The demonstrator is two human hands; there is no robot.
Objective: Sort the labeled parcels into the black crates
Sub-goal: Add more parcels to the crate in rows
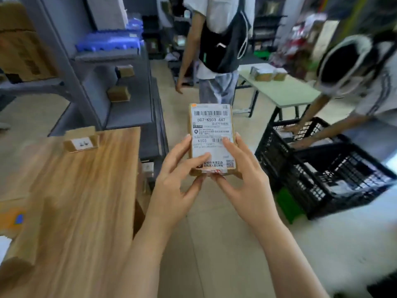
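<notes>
Both hands are clamped on one parcel (211,136), which is held up in mid-air between the counter (75,190) on the left and the crates (277,162) on the right, its label (211,125) turned toward the camera. The left hand (178,177) is set at the near left edge, with its thumb laid across the label. The right hand (245,181) is set at the near right edge, thumb also on the label and fingers tucked beneath.

The parcel is judged to be a small, flat cardboard box: light, stiff enough to be gripped by its edges, and not fragile to the touch. The label may be smoother than the card, so a hold on the bare side edges is preferred.

The crates are seen on the floor, open-topped, with pale items inside that are too blurred to be named. The far crate is reached into by a person (354,67), so the near crate is judged the freer approach. Open floor is left ahead. The counter's right edge lies close beside the left forearm, and a box (81,141) is seen at its far end.
</notes>
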